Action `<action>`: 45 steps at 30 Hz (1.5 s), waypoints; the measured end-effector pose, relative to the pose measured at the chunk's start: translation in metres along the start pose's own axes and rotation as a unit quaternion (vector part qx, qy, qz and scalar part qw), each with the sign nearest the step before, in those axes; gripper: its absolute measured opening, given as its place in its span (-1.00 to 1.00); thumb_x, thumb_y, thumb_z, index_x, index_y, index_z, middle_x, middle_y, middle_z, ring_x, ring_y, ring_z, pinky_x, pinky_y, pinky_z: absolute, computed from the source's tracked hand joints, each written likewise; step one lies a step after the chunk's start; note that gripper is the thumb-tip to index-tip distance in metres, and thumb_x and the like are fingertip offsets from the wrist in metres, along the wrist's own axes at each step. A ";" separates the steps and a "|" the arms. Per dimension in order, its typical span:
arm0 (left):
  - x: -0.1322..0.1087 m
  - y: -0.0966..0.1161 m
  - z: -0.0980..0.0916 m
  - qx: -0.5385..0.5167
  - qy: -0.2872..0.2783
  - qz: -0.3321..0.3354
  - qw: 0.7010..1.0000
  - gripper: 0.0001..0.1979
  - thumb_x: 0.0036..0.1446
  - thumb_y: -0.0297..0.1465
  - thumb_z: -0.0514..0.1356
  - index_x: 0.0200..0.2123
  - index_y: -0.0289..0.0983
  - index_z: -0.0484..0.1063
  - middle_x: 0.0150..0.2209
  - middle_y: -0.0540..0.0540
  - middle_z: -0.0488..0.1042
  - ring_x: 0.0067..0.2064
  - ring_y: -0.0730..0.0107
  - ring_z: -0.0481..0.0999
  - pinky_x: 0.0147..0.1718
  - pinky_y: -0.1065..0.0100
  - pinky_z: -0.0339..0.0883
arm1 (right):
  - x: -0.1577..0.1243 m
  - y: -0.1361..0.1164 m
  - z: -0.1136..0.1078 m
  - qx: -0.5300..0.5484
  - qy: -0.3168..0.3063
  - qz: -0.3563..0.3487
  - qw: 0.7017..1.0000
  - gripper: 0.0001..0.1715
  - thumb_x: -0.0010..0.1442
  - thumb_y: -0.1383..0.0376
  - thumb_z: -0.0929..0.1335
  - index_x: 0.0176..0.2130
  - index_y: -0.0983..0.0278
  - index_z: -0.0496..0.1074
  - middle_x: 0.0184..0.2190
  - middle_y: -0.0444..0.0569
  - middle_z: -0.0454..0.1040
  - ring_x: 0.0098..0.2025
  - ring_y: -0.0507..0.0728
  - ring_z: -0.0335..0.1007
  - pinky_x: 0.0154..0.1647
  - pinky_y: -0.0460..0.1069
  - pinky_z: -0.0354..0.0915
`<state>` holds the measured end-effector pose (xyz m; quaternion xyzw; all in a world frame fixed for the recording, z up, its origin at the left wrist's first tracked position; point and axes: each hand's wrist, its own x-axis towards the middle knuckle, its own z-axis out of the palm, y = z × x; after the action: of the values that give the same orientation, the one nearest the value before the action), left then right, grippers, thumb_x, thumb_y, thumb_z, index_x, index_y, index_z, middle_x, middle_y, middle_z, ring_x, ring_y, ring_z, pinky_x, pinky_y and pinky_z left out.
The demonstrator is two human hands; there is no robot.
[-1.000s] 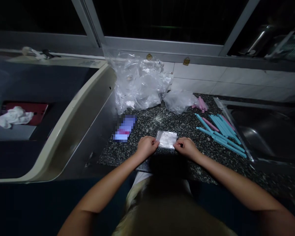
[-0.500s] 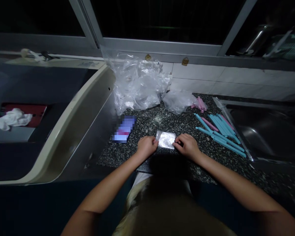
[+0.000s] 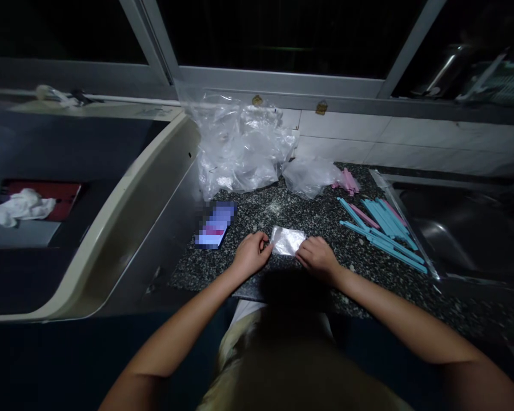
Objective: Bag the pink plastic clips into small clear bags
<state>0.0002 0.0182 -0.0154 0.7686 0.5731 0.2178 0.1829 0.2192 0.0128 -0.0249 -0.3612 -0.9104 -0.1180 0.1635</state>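
Observation:
A small, shiny clear plastic bag [image 3: 285, 240] lies flat on the speckled dark counter [image 3: 248, 279] in front of me. My left hand [image 3: 252, 253] rests by its left edge, fingers loosely curled and a gap between thumb and forefinger; the thumb tip comes up to the bag's lower left corner. At the other end, my right hand [image 3: 319, 258] has its fingers closed over the lower right corner of the bag. Its fingertips partly hide that corner.
A phone [image 3: 216, 225] lies at left beside a large beige-edged machine [image 3: 154, 171]. Crumpled clear plastic bags [image 3: 244, 148] pile up behind. Blue strips [image 3: 385, 220] and pink strips [image 3: 349, 181] lie at right, beside a metal sink [image 3: 437, 228].
My left thumb and forefinger have parted at the bag's left edge, and that hand has shifted slightly left. My right hand has moved left and closed farther over the bag's right end.

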 end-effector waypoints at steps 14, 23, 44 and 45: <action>0.026 0.007 -0.010 -0.029 0.042 0.182 0.982 -0.89 0.01 -0.47 0.11 -0.39 -0.28 0.43 -0.37 -0.09 0.34 -0.24 0.33 0.28 -0.24 0.31 0.20 | 0.013 0.020 -0.039 0.124 0.053 0.085 0.987 -0.79 0.15 0.21 0.26 -0.29 0.27 0.42 -0.37 0.03 0.39 -0.29 0.14 0.21 -0.28 0.04 0.14; 0.049 0.031 -0.030 -0.184 0.031 0.199 0.962 -0.94 -0.01 -0.46 0.13 -0.49 -0.30 0.35 -0.43 -0.03 0.37 -0.30 0.40 0.33 -0.23 0.35 0.22 | 0.043 0.023 -0.041 0.250 0.109 0.127 0.954 -0.85 0.11 0.24 0.30 -0.38 0.25 0.43 -0.40 -0.02 0.39 -0.29 0.11 0.25 -0.25 0.04 0.19; 0.067 0.021 -0.014 -0.369 -0.005 0.044 0.928 -0.77 -0.05 -0.26 0.15 -0.50 -0.33 0.42 -0.50 -0.03 0.45 -0.41 0.42 0.39 -0.39 0.42 0.25 | 0.036 0.032 -0.027 0.381 0.018 0.223 0.897 -0.80 0.04 0.18 0.34 -0.44 0.27 0.45 -0.50 -0.06 0.43 -0.39 0.08 0.32 -0.34 -0.01 0.22; 0.066 0.021 -0.013 -0.365 -0.023 0.052 0.929 -0.77 -0.05 -0.25 0.15 -0.51 -0.32 0.42 -0.50 -0.02 0.45 -0.41 0.43 0.39 -0.39 0.42 0.25 | 0.037 0.031 -0.027 0.385 0.019 0.226 0.894 -0.80 0.02 0.18 0.35 -0.42 0.27 0.46 -0.49 -0.06 0.43 -0.39 0.07 0.32 -0.34 -0.02 0.22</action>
<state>0.0266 0.0761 0.0152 0.6822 0.4089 0.4036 0.4522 0.2208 0.0489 0.0170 -0.4638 -0.7748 0.2754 0.3298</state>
